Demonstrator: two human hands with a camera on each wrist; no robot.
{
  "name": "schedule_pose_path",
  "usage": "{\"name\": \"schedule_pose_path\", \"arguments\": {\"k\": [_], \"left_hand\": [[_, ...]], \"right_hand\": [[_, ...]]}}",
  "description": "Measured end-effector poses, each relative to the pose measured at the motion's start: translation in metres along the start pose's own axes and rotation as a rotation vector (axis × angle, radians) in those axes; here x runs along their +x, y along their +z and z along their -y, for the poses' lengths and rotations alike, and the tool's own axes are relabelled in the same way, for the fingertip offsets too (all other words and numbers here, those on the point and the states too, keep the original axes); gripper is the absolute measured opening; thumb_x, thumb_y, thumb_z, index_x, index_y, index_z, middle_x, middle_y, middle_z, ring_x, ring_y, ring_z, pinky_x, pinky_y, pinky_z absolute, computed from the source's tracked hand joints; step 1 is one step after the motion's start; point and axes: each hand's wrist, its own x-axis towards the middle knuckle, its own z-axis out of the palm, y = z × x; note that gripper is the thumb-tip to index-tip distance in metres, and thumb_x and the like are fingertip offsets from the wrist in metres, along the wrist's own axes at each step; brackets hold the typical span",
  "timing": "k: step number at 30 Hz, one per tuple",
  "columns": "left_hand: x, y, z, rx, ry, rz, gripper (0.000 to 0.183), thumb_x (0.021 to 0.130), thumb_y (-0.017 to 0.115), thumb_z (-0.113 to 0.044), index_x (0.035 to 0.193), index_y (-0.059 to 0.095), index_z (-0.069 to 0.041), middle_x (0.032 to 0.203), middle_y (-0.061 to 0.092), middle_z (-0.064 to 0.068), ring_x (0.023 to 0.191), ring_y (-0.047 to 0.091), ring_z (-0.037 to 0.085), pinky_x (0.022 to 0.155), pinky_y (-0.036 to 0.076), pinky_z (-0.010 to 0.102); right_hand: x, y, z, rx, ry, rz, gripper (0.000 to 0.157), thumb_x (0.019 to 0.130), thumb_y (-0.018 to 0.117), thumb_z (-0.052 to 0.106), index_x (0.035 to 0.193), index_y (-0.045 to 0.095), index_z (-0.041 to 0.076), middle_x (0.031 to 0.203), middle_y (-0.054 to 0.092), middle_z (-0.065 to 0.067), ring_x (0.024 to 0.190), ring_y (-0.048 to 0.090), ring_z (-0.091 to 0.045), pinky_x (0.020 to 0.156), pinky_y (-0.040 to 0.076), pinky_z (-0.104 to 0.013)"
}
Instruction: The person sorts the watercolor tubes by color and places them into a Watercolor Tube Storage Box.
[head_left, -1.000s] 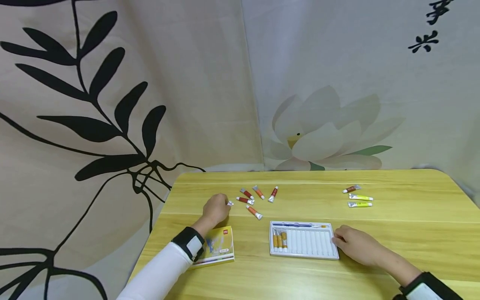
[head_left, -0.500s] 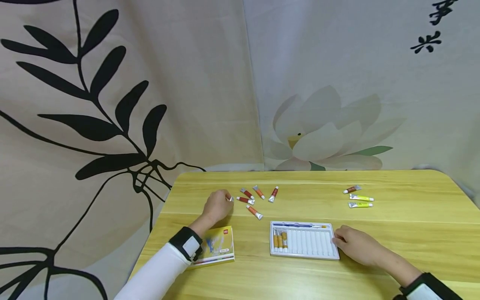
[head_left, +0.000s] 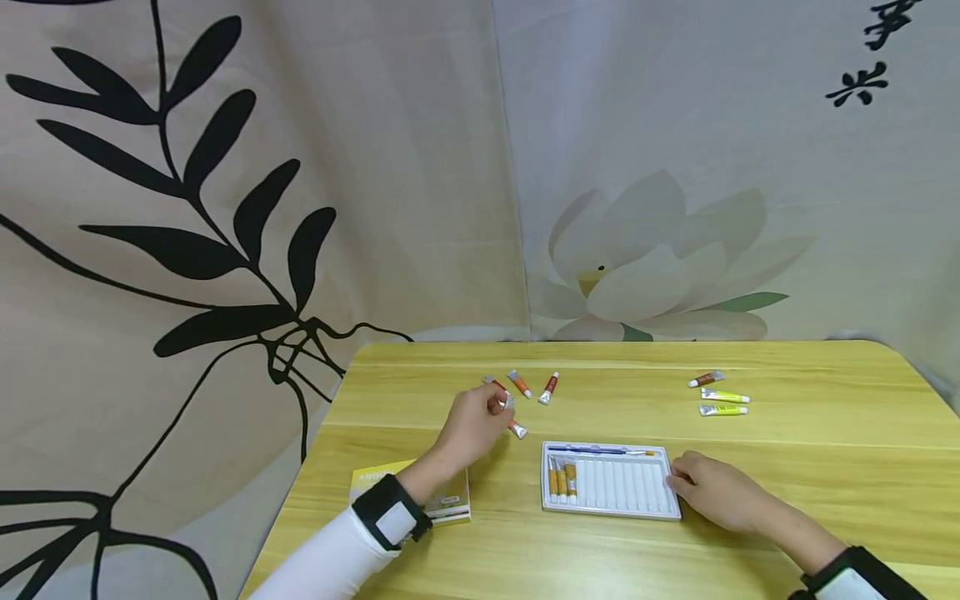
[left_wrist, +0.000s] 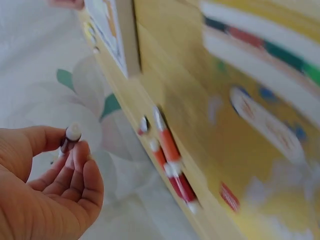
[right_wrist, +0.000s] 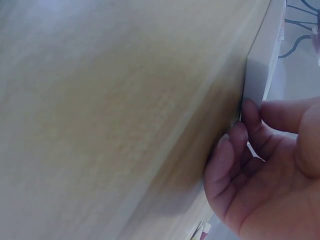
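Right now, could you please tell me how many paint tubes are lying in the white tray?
3, side by side at the left end of the white tray in the head view: the left tube, the middle tube and the right tube. None appears hidden.

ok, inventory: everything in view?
Tray: 1, white, centre
Brush: at least 1, blue, in tray
Tray tubes: 3, ochre, in tray
Left tubes: at least 4, red/orange, beyond tray, left
Right tubes: 3, brown/yellow, far right
Held tube: 1, dark, in left hand
Box: 1, yellow, left
Table: 1, wood, foreground
Backdrop: 1, pale, black print, behind
Sleeve: 1, white, left
Wristbands: 2, black, wrists
Left hand: 1, pinching tube
Right hand: 1, holding tray's right end
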Motion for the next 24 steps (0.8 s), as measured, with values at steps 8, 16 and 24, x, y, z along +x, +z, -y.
{"name": "schedule_pose_path", "arguments": {"k": [8, 16, 24], "left_hand": [[-0.008, 0.022, -0.022, -0.062, -0.032, 0.061, 0.011, 0.085, 0.067, -0.019, 0.091, 0.064, -0.010, 0.063, 0.055, -0.001, 0.045, 0.046, 0.008, 0.041, 0.034, 0.020], [-0.017, 0.047, -0.034, -0.120, -0.080, 0.143, 0.013, 0.083, 0.069, -0.017, 0.090, 0.063, -0.007, 0.053, 0.048, -0.006, 0.040, 0.039, 0.005, 0.036, 0.028, 0.018], [-0.021, 0.066, -0.045, -0.070, -0.113, 0.193, 0.009, 0.076, 0.070, -0.012, 0.074, 0.062, -0.010, 0.046, 0.037, -0.010, 0.038, 0.035, 0.003, 0.036, 0.026, 0.018]], "right_hand": [[0.000, 0.000, -0.001, -0.004, -0.002, -0.004, 0.026, 0.096, 0.053, 0.021, 0.070, 0.047, 0.017, 0.071, 0.044, 0.000, 0.058, 0.040, -0.012, 0.052, 0.034, -0.027], [0.001, 0.001, -0.001, 0.005, 0.004, -0.002, 0.025, 0.095, 0.053, 0.020, 0.071, 0.048, 0.017, 0.072, 0.044, 0.000, 0.059, 0.040, -0.012, 0.052, 0.034, -0.028], [0.001, 0.002, -0.002, 0.002, -0.003, -0.008, 0.025, 0.095, 0.053, 0.021, 0.071, 0.048, 0.017, 0.072, 0.044, 0.000, 0.059, 0.040, -0.012, 0.053, 0.034, -0.028]]}}
